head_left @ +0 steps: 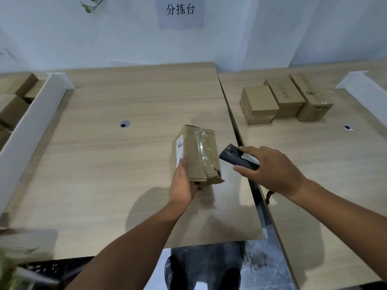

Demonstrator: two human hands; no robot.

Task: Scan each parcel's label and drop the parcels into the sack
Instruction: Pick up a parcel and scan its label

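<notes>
Cardboard parcel (pixel 196 153) gripped in left hand (pixel 182 185), right hand (pixel 270 168) beside.

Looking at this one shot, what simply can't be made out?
Head view only:
The label on the parcel: turned sideways and blurred, unreadable.
The scanner: the right hand covers its rear half.
The parcel's underside: turned away, behind the left hand.
The boxes far left: cut off by the frame edge and a white divider.
The sack: not identifiable; the bottom-left corner is a blur.
</notes>
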